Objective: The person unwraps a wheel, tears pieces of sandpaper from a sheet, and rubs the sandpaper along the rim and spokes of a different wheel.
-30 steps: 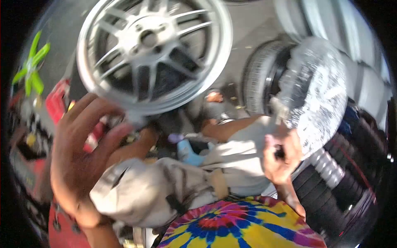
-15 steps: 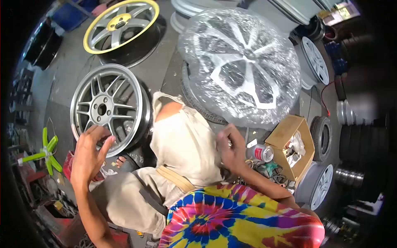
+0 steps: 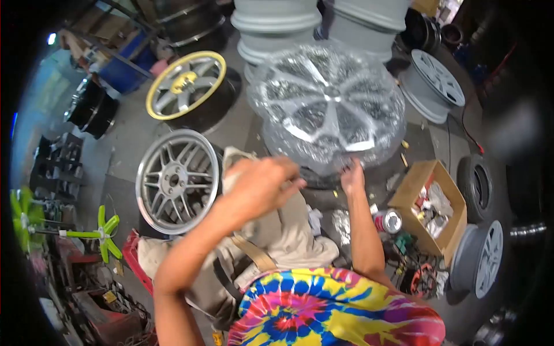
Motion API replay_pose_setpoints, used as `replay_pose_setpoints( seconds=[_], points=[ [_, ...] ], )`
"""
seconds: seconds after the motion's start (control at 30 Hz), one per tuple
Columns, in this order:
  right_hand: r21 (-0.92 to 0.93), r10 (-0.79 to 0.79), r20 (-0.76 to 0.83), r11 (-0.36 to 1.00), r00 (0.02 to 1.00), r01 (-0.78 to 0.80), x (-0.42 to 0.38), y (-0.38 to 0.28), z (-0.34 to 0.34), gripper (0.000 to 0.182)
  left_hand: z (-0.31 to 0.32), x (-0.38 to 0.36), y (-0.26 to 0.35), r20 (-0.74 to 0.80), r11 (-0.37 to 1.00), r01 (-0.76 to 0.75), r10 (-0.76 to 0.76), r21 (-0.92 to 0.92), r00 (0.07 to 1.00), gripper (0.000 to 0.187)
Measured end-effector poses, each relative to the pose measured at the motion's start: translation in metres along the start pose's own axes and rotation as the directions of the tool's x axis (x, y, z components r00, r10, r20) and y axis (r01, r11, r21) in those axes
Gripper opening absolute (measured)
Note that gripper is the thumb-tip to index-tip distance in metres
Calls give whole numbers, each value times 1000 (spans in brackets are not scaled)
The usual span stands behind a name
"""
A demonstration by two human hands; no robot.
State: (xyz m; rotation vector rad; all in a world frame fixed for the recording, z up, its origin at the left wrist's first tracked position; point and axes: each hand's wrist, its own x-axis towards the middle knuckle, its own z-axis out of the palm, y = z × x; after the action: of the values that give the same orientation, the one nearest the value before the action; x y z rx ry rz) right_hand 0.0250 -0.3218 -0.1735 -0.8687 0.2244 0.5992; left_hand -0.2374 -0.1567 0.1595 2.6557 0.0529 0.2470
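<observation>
A silver multi-spoke wheel wrapped in clear plastic (image 3: 332,98) lies face up in front of me on a dark tyre (image 3: 320,181). At its near edge, my right hand (image 3: 353,175) has its fingers curled against the plastic wrapping. My left hand (image 3: 262,185) is raised over my lap, short of the wrapped wheel; its fingers are loosely bent, and I see nothing in them. Left of my knee stands a bare grey multi-spoke wheel (image 3: 174,180), touched by neither hand.
Farther left is a yellow-rimmed wheel (image 3: 186,83). To my right are a cardboard box (image 3: 456,199) of scraps, a can (image 3: 390,221), a tyre (image 3: 478,184) and a grey wheel (image 3: 479,259). Grey wheels (image 3: 276,23) are stacked behind. A green-armed stand (image 3: 104,233) is at left.
My left hand has moved right, from near the bare grey wheel to over my lap. My right hand has reached forward to the wrapped wheel's near edge. The view has shifted.
</observation>
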Motion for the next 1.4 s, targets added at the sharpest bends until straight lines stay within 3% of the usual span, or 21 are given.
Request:
replay_pose_setpoints(
  seconds=[0.13,0.17,0.3,0.37,0.4,0.47,0.53,0.6,0.67,0.73,0.83,0.87,0.93,1.0,1.07,1.13,1.2,1.23,1.4],
  points=[
    [403,-22,75,915,997,-10,-8,-8,-42,33,39,8,-10,25,998,8,-6,-66,1000,20],
    [417,-30,89,909,996,-9,-22,-12,-32,33,47,11,-11,37,997,26,-23,-75,999,21],
    [392,-18,201,918,980,-63,-92,-49,11,43,89,31,-16,98,999,16,-12,-42,995,25],
    [367,32,243,922,969,-122,-116,-62,22,51,110,41,-13,24,996,-67,65,62,998,42],
    [370,27,230,922,973,-113,-129,-72,38,51,115,47,-7,32,996,-75,73,54,997,42],
    [403,-44,309,911,950,-88,-152,-93,74,54,122,60,2,-90,989,-36,49,141,995,63],
    [267,-96,443,963,891,-29,-156,-112,94,57,128,73,3,-167,976,-24,61,215,984,70],
    [171,-144,510,983,848,64,-150,-127,111,54,127,89,-5,-195,977,18,24,210,980,61],
    [137,-149,542,987,827,88,-144,-143,129,52,119,105,-17,-324,977,41,30,209,945,40],
    [147,-164,526,984,834,101,-134,-153,132,51,113,123,-35,-439,976,108,-14,189,899,37],
    [289,-185,362,954,914,79,-122,-164,134,55,92,134,-56,-468,985,133,-66,112,881,32],
    [288,-181,359,954,916,76,-118,-167,132,55,85,137,-61,-464,985,135,-69,111,883,32],
    [295,-124,377,956,918,8,-112,-173,128,60,74,142,-70,-291,975,200,-221,-102,931,27],
    [299,-133,394,954,910,10,-105,-178,131,62,78,152,-90,-306,977,178,-206,-115,930,25],
    [272,-112,339,962,934,16,-100,-185,139,64,78,159,-103,-335,947,105,-209,-303,919,23],
    [250,-105,349,968,931,15,-88,-191,140,66,75,163,-110,-355,941,109,-225,-320,907,24],
    [205,-82,329,979,941,14,-82,-198,141,66,72,165,-119,-250,878,163,-299,-451,921,18],
    [207,-77,292,978,953,15,-74,-201,137,68,75,167,-127,-301,903,149,-284,-403,910,20],
    [217,-65,213,976,975,18,-55,-216,124,74,78,174,-143,-260,863,164,-317,-478,912,28]
  ],
)
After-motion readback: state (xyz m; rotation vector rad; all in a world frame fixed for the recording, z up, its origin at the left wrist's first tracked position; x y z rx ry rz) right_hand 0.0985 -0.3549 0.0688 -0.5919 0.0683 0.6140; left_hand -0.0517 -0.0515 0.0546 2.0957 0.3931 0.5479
